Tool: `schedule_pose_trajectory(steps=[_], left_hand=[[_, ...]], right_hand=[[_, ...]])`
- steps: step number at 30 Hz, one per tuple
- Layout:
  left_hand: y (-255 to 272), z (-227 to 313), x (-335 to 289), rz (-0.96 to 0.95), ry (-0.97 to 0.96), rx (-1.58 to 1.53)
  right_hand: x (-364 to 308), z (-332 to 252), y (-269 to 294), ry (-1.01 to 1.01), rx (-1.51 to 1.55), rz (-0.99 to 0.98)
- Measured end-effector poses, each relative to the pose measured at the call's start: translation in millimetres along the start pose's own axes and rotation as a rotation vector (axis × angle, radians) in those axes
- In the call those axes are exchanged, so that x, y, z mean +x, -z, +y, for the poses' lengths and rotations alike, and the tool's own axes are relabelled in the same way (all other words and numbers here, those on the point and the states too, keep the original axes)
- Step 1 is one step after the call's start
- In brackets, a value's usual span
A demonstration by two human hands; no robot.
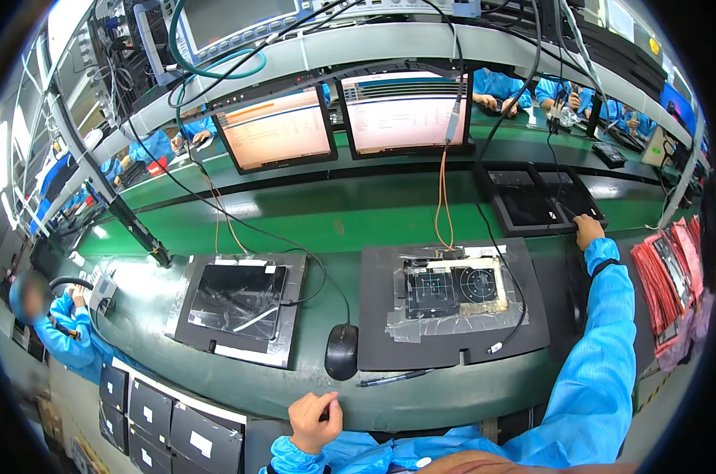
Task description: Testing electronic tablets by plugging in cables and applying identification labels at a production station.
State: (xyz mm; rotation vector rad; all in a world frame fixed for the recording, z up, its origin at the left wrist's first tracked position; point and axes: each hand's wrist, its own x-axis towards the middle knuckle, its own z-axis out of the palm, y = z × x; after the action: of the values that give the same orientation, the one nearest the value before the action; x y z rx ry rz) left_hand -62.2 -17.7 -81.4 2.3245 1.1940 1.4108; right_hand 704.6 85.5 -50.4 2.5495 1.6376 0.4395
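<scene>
My right hand (589,231) reaches far out to the right, its fingers closed over the near right rim of a black tray (519,231). Two dark flat panels (527,199) lie in that tray, side by side. Close to my body, above the table's front edge, my left hand (316,420) is loosely curled with nothing seen in it. A black mouse (342,352) and a pen (396,378) are nearest to it. In front of me a black board (377,294) carries a taped-down fixture (456,289) showing white target and grid patterns.
Another black board (288,333) to the left bears a glossy dark panel (237,294). Cables hang from the shelf; one plug (494,347) rests on the right board. Two monitors (405,113) stand behind. Red pouches (664,276) fill the right edge. A co-worker (65,324) sits left.
</scene>
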Motion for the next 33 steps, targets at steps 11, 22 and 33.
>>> schedule_pose_trajectory(steps=[11, 22, 33], left_hand=[[-2, -4, -4, -0.023, -0.064, 0.005], [-1, -6, -12, -0.019, -0.071, -0.040], [3, -12, -17, 0.000, -0.065, -0.153]], right_hand=[[-30, -7, 100, 0.330, -0.105, 0.192], [-137, -23, 237, 0.357, -0.332, 0.276], [-298, -50, 252, 0.028, -0.532, 0.373]])
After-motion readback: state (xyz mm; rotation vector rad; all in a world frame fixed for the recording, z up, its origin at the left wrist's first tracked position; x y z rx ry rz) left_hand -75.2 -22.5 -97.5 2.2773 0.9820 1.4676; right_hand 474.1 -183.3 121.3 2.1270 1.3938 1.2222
